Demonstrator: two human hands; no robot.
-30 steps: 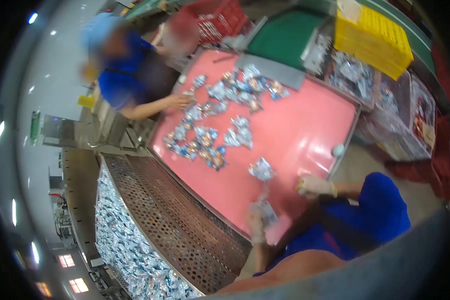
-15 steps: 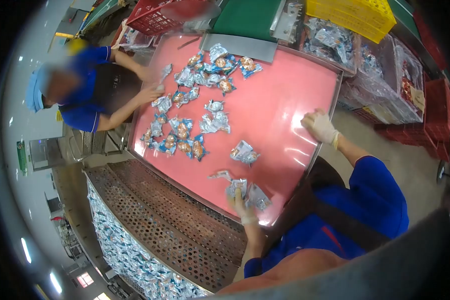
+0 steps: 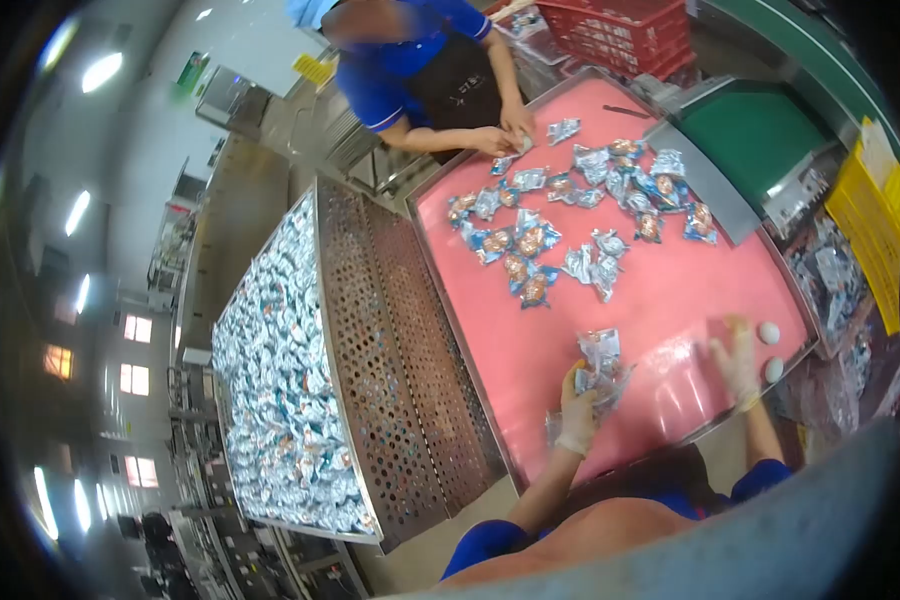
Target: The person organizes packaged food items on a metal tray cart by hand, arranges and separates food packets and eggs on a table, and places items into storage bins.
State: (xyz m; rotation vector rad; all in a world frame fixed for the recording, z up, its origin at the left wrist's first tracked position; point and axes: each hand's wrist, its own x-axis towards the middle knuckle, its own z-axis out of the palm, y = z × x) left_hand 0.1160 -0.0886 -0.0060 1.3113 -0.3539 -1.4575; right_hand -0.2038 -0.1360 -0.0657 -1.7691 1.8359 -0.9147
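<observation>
My left hand (image 3: pixel 576 412), in a pale glove, has its fingers closed on a silver foil packet (image 3: pixel 602 352) near the front of the pink table. More crumpled foil lies under and beside this hand, partly hidden. My right hand (image 3: pixel 737 362), also gloved and a little blurred, is over the table's right part, thumb and fingers apart, with nothing seen in it. Just right of it lie two white egg-shaped things, one farther back (image 3: pixel 768 332) and one nearer (image 3: pixel 773 370). Several blue-and-silver wrapped packets (image 3: pixel 533 238) are scattered farther back on the table.
Across the pink table (image 3: pixel 490 350), a co-worker's hands (image 3: pixel 510 135) hold something small and white. At left stands a perforated metal chute (image 3: pixel 370 370) beside a bin full of packets (image 3: pixel 280 400). A green conveyor (image 3: pixel 745 140), red crate (image 3: pixel 620 35) and yellow crate (image 3: pixel 865 230) stand beyond.
The camera view has turned, shifting the scene. My right hand has gone from closed at the table's edge to spread over the surface. Two white egg-shaped things now show beside it.
</observation>
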